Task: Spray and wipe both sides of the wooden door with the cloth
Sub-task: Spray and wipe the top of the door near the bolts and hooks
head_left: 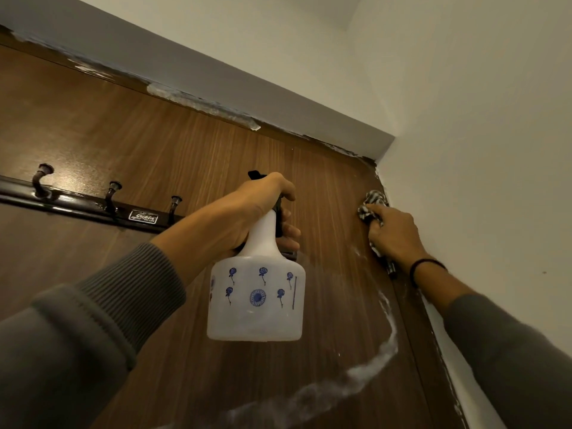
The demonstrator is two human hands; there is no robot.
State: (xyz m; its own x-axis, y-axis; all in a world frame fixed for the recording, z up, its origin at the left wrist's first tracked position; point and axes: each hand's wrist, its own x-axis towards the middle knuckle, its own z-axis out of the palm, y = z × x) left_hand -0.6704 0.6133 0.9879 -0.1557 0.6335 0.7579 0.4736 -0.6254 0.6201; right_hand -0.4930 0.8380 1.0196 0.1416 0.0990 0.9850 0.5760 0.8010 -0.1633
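Brown wood grain fills the door point(185, 144), seen from below near its top right corner. The left hand point(263, 209) grips the neck and trigger of a white spray bottle point(257, 301) with blue flowers, held close to the door. The right hand point(393, 233) clutches a checked cloth point(371, 205) pressed against the door's right edge. A dark hook rail point(93, 202) crosses the door at left.

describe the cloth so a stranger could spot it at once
Start at the wooden door and follow it to its upper right edge, by the white wall. There the right hand grips a crumpled cloth against the wood. It alone is soft and black-and-white checked; the spray bottle in the left hand is smooth white plastic with blue flowers.
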